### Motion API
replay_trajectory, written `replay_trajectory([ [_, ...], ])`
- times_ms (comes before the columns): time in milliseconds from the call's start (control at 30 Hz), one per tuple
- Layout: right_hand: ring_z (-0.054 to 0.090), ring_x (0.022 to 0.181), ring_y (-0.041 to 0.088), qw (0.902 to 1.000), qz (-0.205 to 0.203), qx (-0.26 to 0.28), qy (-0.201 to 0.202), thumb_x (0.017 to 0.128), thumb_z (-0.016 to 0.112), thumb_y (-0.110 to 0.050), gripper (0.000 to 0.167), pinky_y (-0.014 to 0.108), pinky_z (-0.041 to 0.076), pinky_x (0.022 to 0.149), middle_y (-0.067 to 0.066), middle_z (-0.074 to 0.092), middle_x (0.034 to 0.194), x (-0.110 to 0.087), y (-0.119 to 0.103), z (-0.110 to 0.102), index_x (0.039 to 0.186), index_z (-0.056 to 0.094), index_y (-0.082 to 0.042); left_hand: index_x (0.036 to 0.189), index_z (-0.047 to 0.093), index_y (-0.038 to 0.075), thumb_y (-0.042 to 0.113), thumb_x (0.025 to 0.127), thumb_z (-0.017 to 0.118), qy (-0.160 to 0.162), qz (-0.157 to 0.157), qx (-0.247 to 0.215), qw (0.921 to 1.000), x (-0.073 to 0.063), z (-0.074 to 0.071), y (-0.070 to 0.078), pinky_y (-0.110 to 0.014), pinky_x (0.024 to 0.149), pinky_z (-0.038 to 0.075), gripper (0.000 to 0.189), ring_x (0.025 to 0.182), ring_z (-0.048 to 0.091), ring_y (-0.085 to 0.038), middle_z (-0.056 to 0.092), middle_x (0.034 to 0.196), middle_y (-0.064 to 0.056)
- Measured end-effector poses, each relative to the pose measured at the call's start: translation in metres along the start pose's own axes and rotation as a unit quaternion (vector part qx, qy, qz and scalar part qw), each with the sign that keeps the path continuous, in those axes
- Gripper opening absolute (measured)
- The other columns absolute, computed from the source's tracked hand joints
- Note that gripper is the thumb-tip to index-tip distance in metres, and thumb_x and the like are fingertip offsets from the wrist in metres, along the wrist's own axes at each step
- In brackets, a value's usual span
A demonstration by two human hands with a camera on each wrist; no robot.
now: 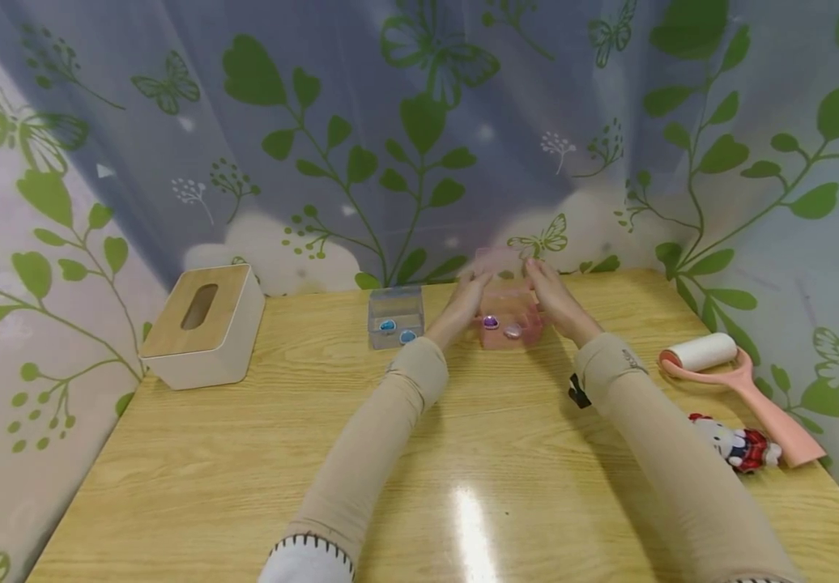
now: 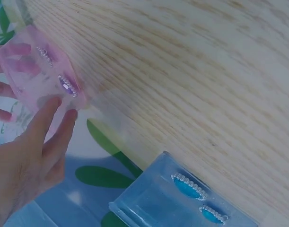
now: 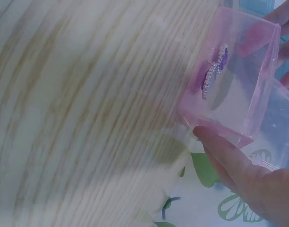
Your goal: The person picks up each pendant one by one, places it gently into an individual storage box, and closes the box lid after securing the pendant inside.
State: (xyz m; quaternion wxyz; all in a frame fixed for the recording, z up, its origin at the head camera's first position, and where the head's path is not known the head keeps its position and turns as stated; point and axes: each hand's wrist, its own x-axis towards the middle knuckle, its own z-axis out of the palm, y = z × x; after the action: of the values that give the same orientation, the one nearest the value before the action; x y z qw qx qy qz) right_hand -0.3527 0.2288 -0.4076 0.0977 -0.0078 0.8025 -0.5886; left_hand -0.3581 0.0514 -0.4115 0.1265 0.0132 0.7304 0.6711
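A clear pink plastic box [image 1: 501, 342] stands with its see-through lid [image 1: 500, 261] raised at the back. Inside lie a purple gem piece [image 1: 491, 321] and a paler gem piece [image 1: 513, 331], both with beaded rims. At the box's left side is my left hand [image 1: 463, 303], its fingers extended near the wall. My right hand [image 1: 560, 301] flanks the other side; in the right wrist view its straight thumb touches or nearly touches the box's corner. To the left stands an open clear bluish box [image 1: 390, 304] holding two blue gem pieces [image 1: 388, 325].
A white tissue box [image 1: 204, 356] with a wooden top sits at the left. On the right lie a pink-handled lint roller [image 1: 747, 385] and a small cat figure [image 1: 743, 447]. A patterned curtain [image 1: 419, 162] hangs directly behind the wooden table [image 1: 244, 470].
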Motion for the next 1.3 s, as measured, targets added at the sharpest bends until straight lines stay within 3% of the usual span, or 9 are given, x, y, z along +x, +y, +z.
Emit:
replay_trajectory([
  [67, 0.03, 0.145, 0.067, 1.0, -0.002, 0.004, 0.002, 0.111, 0.014, -0.059, 0.076, 0.073, 0.041, 0.114, 0.03, 0.019, 0.156, 0.0, 0.0, 0.001, 0.168, 0.007, -0.01, 0.169, 0.02, 0.014, 0.042, 0.109, 0.045, 0.003, 0.009, 0.014, 0.9999, -0.002, -0.001, 0.0, -0.059, 0.11, 0.048, 0.071, 0.104, 0.052, -0.032, 0.031, 0.172, -0.016],
  [133, 0.031, 0.144, 0.067, 0.9999, 0.006, 0.013, 0.003, 0.11, 0.014, -0.061, 0.077, 0.066, 0.047, 0.109, 0.029, 0.019, 0.155, 0.0, 0.0, 0.002, 0.168, 0.005, -0.012, 0.168, 0.024, 0.015, 0.042, 0.109, 0.044, 0.012, 0.022, 0.036, 0.999, -0.004, -0.001, 0.0, -0.059, 0.114, 0.046, 0.068, 0.108, 0.055, -0.03, 0.036, 0.17, -0.016],
  [300, 0.033, 0.145, 0.063, 0.999, 0.032, 0.03, 0.007, 0.109, 0.014, -0.064, 0.079, 0.056, 0.05, 0.103, 0.034, 0.016, 0.165, -0.002, -0.004, 0.002, 0.168, 0.003, -0.013, 0.162, 0.037, 0.016, 0.053, 0.11, 0.04, 0.039, 0.043, 0.085, 0.9947, -0.009, -0.002, 0.003, -0.052, 0.126, 0.037, 0.064, 0.147, 0.049, -0.034, 0.045, 0.165, -0.012],
  [467, 0.029, 0.149, 0.064, 0.9998, 0.019, -0.003, -0.006, 0.11, 0.012, -0.061, 0.079, 0.073, 0.037, 0.119, 0.035, 0.017, 0.168, -0.009, -0.004, -0.003, 0.168, 0.004, -0.009, 0.156, 0.046, 0.013, 0.053, 0.112, 0.036, 0.038, 0.049, 0.129, 0.9897, -0.011, -0.005, 0.008, -0.05, 0.107, 0.053, 0.061, 0.119, 0.062, -0.034, 0.057, 0.148, -0.016],
  [533, 0.027, 0.15, 0.065, 0.9997, 0.012, -0.016, -0.015, 0.11, 0.011, -0.061, 0.079, 0.076, 0.033, 0.119, 0.035, 0.018, 0.169, -0.011, -0.003, -0.006, 0.169, 0.004, -0.009, 0.157, 0.045, 0.011, 0.052, 0.112, 0.036, 0.028, 0.047, 0.141, 0.9885, -0.012, -0.008, 0.008, -0.052, 0.104, 0.054, 0.062, 0.117, 0.062, -0.038, 0.058, 0.147, -0.018],
  [600, 0.027, 0.151, 0.065, 0.9993, 0.008, -0.03, -0.021, 0.11, 0.012, -0.063, 0.081, 0.078, 0.032, 0.118, 0.035, 0.019, 0.169, -0.013, -0.003, -0.009, 0.169, 0.007, -0.008, 0.157, 0.042, 0.007, 0.053, 0.112, 0.036, 0.016, 0.046, 0.153, 0.9871, -0.013, -0.011, 0.008, -0.057, 0.114, 0.049, 0.064, 0.131, 0.057, -0.044, 0.056, 0.15, -0.021],
  [800, 0.03, 0.151, 0.062, 0.9962, -0.012, -0.081, -0.031, 0.112, 0.02, -0.058, 0.076, 0.081, 0.034, 0.114, 0.034, 0.026, 0.167, -0.017, -0.001, -0.014, 0.162, 0.024, -0.001, 0.147, 0.046, 0.007, 0.057, 0.111, 0.036, -0.017, 0.05, 0.204, 0.9776, -0.018, -0.019, 0.006, -0.055, 0.118, 0.047, 0.062, 0.136, 0.057, -0.04, 0.06, 0.144, -0.022],
  [1133, 0.027, 0.153, 0.06, 0.9792, -0.058, -0.165, -0.102, 0.117, 0.024, -0.041, 0.065, 0.078, 0.029, 0.12, 0.031, 0.017, 0.172, -0.02, 0.003, -0.027, 0.166, 0.02, 0.001, 0.15, 0.05, 0.01, 0.046, 0.113, 0.042, -0.067, 0.078, 0.265, 0.9586, -0.026, -0.029, 0.009, -0.052, 0.118, 0.048, 0.053, 0.143, 0.055, -0.037, 0.056, 0.154, -0.017],
  [1300, 0.021, 0.157, 0.056, 0.9676, -0.079, -0.199, -0.133, 0.117, 0.028, -0.033, 0.06, 0.075, 0.028, 0.122, 0.029, 0.015, 0.174, -0.023, 0.006, -0.03, 0.167, 0.018, -0.001, 0.156, 0.048, 0.004, 0.036, 0.114, 0.044, -0.095, 0.11, 0.311, 0.9393, -0.023, -0.029, 0.007, -0.048, 0.122, 0.045, 0.053, 0.146, 0.053, -0.035, 0.054, 0.158, -0.018],
])
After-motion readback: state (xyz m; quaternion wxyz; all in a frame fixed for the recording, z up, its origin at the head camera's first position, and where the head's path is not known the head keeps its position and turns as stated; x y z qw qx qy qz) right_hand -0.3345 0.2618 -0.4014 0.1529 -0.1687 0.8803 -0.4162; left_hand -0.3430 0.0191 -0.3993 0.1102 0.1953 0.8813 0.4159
